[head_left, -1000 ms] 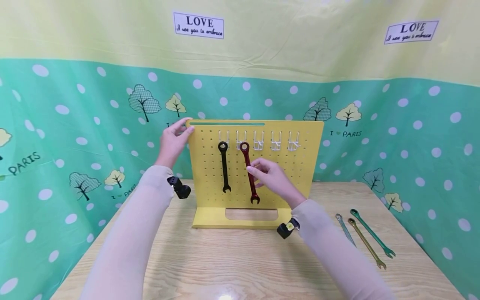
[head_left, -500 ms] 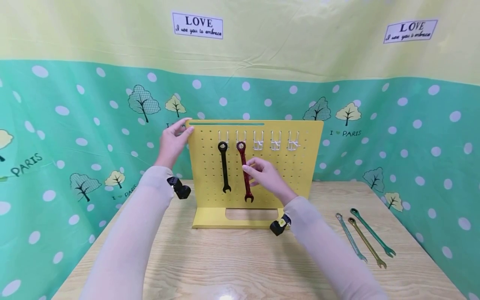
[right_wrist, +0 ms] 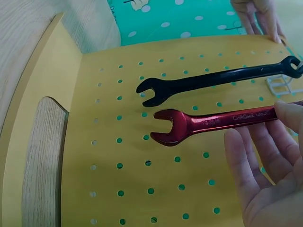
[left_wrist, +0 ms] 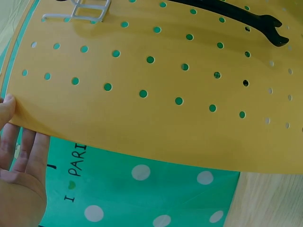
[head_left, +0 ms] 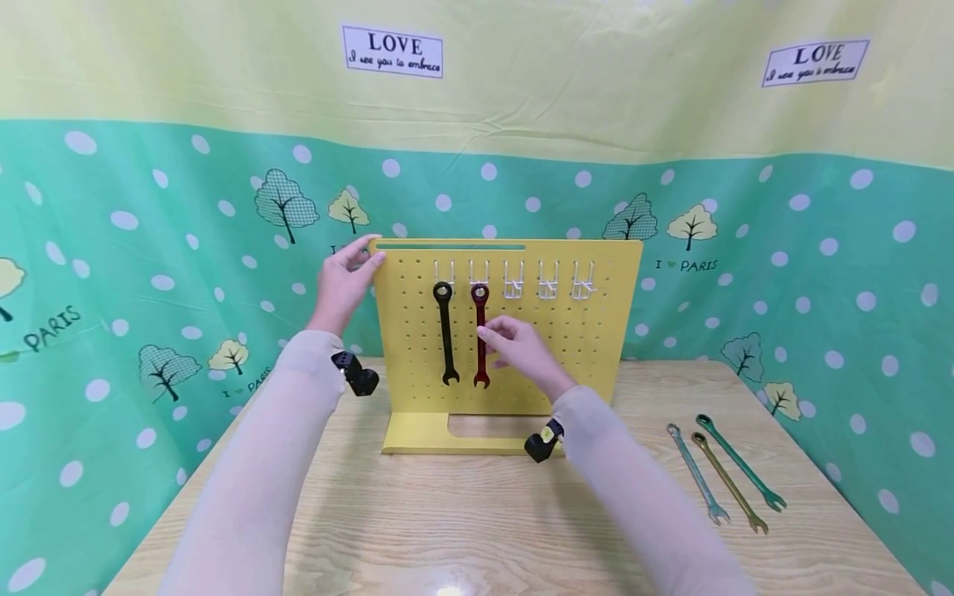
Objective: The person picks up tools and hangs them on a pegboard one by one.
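Note:
A red combination wrench (head_left: 480, 335) hangs nearly upright, its ring end at the second wire hook of a yellow pegboard (head_left: 507, 397). My right hand (head_left: 517, 346) pinches its shaft between thumb and fingers; in the right wrist view the red wrench's open end (right_wrist: 173, 127) points away from the hand. To its left, a black wrench (head_left: 447, 335) hangs from the first hook. My left hand (head_left: 346, 281) grips the pegboard's upper left corner; in the left wrist view the thumb lies on the front and the fingers (left_wrist: 35, 153) go behind the edge.
Three more white wire hooks (head_left: 547, 281) line the board to the right. On the wooden table (head_left: 417, 521) at the right lie a silver wrench (head_left: 698, 473), a gold wrench (head_left: 730, 482) and a green wrench (head_left: 741, 462). A patterned curtain (head_left: 775, 248) stands behind.
The red wrench has moved left onto the line of the second hook and swung from slanted to nearly vertical. My right hand moved left with it; my left hand stayed put.

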